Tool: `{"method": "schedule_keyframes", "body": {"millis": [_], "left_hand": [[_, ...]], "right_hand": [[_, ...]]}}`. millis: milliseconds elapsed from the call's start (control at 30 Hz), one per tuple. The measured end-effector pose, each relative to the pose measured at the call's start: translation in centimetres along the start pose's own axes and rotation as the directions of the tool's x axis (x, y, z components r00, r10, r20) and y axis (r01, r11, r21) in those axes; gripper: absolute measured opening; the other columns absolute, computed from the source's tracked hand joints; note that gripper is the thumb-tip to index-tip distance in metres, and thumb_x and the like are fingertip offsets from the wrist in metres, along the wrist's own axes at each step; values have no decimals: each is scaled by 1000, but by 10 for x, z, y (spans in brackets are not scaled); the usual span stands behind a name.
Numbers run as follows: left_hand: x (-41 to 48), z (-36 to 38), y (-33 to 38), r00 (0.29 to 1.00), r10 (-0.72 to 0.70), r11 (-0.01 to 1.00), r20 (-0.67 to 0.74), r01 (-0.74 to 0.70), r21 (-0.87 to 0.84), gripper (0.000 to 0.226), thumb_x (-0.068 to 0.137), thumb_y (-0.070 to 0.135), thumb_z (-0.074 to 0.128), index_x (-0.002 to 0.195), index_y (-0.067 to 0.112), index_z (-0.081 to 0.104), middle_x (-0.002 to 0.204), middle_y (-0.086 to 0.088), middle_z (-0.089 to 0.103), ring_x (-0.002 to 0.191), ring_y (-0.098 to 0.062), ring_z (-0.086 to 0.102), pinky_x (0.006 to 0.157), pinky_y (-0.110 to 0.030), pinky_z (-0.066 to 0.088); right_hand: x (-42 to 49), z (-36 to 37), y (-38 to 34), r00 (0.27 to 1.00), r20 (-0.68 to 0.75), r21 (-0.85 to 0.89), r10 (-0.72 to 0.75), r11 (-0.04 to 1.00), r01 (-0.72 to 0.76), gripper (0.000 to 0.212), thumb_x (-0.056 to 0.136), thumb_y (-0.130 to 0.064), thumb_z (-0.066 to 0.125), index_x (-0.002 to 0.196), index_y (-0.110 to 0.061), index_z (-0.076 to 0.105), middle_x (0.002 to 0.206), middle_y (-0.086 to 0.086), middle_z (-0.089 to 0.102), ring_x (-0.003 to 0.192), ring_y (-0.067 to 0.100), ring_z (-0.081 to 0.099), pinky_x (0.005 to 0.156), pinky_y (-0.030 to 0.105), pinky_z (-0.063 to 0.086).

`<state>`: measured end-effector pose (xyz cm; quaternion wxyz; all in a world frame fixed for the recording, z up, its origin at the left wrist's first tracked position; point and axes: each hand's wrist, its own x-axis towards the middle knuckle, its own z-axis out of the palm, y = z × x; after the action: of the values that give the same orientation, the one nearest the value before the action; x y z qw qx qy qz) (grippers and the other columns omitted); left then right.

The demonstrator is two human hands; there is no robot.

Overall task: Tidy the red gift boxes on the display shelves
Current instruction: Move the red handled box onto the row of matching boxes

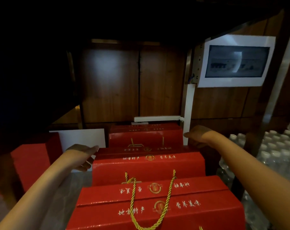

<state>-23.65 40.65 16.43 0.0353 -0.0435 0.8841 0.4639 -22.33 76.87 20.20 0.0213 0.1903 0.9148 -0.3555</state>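
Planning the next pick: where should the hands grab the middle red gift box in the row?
Probably by its two short end faces, one hand per side. The middle red gift box sits between boxes front and back, so only its ends are free. The left hand is already near its left end; the right hand is farther back. Its gold rope handle is mostly hidden.
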Motion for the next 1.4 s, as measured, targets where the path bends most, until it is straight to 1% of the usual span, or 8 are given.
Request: {"method": "schedule_keyframes", "body": {"millis": [200, 400, 533, 767, 900, 1100, 1200, 1400], "left_hand": [[60, 10, 7, 995, 94, 995, 21, -94, 30, 43, 93, 34, 51, 125, 6, 56, 99, -6, 63, 81, -15, 58, 64, -23, 44], [97, 35, 21, 992, 107, 993, 59, -110, 38, 37, 91, 30, 55, 107, -2, 67, 109, -23, 69, 100, -35, 66, 94, -42, 51], [107, 36, 20, 996, 80, 996, 34, -78, -53, 31, 90, 27, 58, 102, -1, 65, 100, -23, 68, 90, -36, 68, 82, -42, 57], [107, 39, 19, 995, 101, 979, -15, -102, -176, 13, 90, 13, 59, 80, 5, 63, 97, -23, 66, 83, -33, 65, 72, -36, 55], [104, 35, 18, 997, 81, 974, 5, -78, -215, 10, 89, 10, 59, 82, 3, 63, 95, -24, 65, 86, -36, 65, 73, -39, 56], [102, 30, 10, 993, 114, 978, -23, -116, -172, 17, 90, 11, 57, 94, -4, 65, 79, -12, 64, 67, -20, 60, 63, -29, 51], [94, 28, 7, 986, 160, 979, -45, -164, -117, 15, 89, 14, 59, 76, 9, 65, 76, -9, 66, 68, -19, 63, 63, -27, 50], [85, 26, 3, 973, 224, 970, -55, -228, -85, 24, 90, 10, 57, 103, -5, 68, 75, -7, 65, 68, -16, 62, 47, -13, 48]], "right_hand": [[34, 3, -1, 995, 98, 37, -4, 999, 0, 45, 92, -29, 54, 129, -4, 50, 134, 17, 53, 120, 29, 52, 95, 39, 46], [59, 13, 0, 997, 78, 66, -2, 998, -3, 33, 95, -20, 50, 119, 1, 57, 121, 18, 60, 101, 25, 57, 81, 32, 49], [71, 17, 4, 998, 55, 79, 10, 997, -14, 31, 96, -22, 49, 112, 3, 59, 81, 7, 61, 73, 17, 58, 59, 24, 48], [77, 22, 7, 1000, -22, -7, -15, 1000, 15, 25, 96, -22, 46, 76, -10, 53, 73, 4, 55, 61, 12, 54, 49, 20, 39], [75, 19, 10, 1000, -11, -4, -4, 1000, 4, 29, 95, -23, 49, 103, 3, 60, 89, 14, 63, 67, 19, 59, 53, 23, 45], [66, 17, 15, 997, -6, -27, -71, 997, 71, 27, 93, -28, 53, 76, -7, 58, 73, 6, 59, 62, 15, 56, 53, 22, 44], [61, 15, 18, 997, -2, -12, -78, 997, 78, 27, 92, -27, 55, 94, -1, 63, 85, 9, 62, 67, 16, 57, 54, 23, 44], [55, 19, 17, 994, -44, -60, -101, 993, 98, 36, 91, -28, 55, 104, 4, 65, 80, 7, 63, 65, 14, 57, 54, 21, 45]]}}
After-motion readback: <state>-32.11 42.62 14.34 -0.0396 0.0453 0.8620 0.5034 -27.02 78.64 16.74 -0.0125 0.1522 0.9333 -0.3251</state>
